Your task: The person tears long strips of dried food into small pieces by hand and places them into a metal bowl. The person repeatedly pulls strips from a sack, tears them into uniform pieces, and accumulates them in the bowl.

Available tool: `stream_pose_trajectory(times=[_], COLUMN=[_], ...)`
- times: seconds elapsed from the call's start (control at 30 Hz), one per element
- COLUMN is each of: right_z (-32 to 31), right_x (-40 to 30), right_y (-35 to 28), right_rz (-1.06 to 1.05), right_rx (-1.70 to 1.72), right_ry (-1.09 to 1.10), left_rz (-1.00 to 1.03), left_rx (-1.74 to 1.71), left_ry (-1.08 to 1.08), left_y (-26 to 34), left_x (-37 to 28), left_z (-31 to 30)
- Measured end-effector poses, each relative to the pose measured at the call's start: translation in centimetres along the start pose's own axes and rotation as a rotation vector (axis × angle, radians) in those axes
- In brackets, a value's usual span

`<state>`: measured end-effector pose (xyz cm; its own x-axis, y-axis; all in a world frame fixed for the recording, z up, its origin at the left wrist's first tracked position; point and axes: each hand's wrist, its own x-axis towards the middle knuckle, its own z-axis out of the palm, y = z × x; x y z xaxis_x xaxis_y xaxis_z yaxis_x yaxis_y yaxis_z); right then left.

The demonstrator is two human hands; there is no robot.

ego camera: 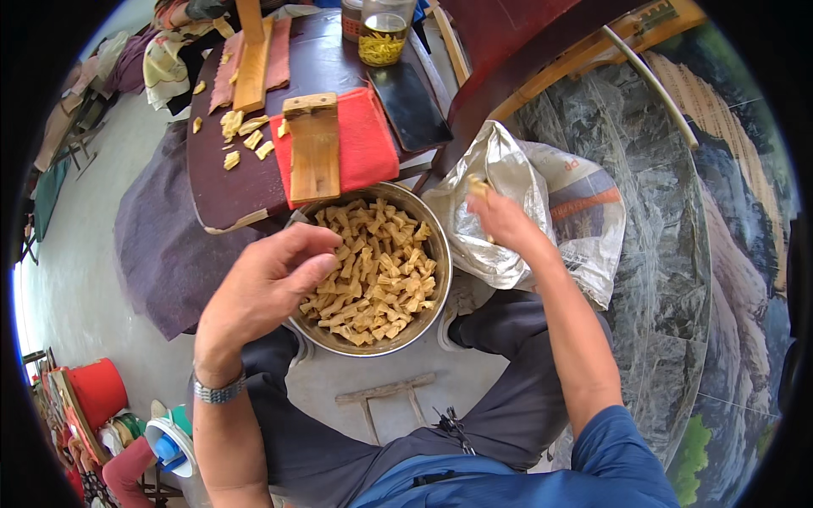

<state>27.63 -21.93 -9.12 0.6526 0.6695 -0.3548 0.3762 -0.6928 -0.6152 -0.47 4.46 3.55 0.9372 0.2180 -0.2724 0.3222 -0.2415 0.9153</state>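
Note:
A round metal basin (pixel 444 267) full of pale tan, dried-looking knotted pieces (pixel 375 273) stands between my knees. Over its left rim is my left hand (pixel 279 273), thumb and forefinger nearly together near the pieces; whether something is pinched between them cannot be told. My right hand (pixel 505 219) holds one or more pale pieces (pixel 476 186) above the mouth of a silvery woven sack (pixel 533 171). At the table's near edge, a wooden block tool (pixel 315 159) rests on a folded red cloth (pixel 368 143). Several loose pale pieces (pixel 253 140) lie left of it.
The dark red table (pixel 235 190) carries a black phone (pixel 409 105), a jar of yellowish liquid (pixel 382 44) and another wooden tool (pixel 249 70) on pink cloth. Another person's arm (pixel 181 13) is at the far left corner. A wooden stool rung (pixel 385 388) lies below the basin.

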Motion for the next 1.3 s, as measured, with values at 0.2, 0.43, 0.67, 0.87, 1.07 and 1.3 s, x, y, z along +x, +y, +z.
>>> stream_pose_trajectory(times=[0.2, 0.43, 0.67, 0.87, 1.07, 1.3], right_z=[-1.1, -0.5, 3.2, 1.1, -2.6, 3.4], right_x=[-10.7, -10.9, -5.3, -2.6, -0.7, 2.1], right_y=[-15.3, -16.8, -6.6, 0.9, 5.7, 14.8], right_rz=[-0.179, -0.49, -0.295, -0.082, 0.135, 0.337], right_rx=[-0.368, -0.06, -0.256, -0.188, -0.14, -0.427], right_ry=[-0.475, -0.427, -0.316, -0.237, 0.047, 0.088], left_rz=[0.288, 0.297, 0.164, 0.085, 0.085, 0.092], left_rx=[0.076, 0.19, 0.251, 0.207, 0.147, -0.07], left_ry=[-0.181, -0.274, -0.3, -0.322, -0.251, -0.529], left_y=[0.5, 0.1, 0.0, 0.2, 0.7, 2.5], left_x=[-0.4, -0.5, 0.2, 0.6, 1.5, 2.8], left_z=[2.7, 4.6, 5.4, 5.7, 6.7, 9.7])
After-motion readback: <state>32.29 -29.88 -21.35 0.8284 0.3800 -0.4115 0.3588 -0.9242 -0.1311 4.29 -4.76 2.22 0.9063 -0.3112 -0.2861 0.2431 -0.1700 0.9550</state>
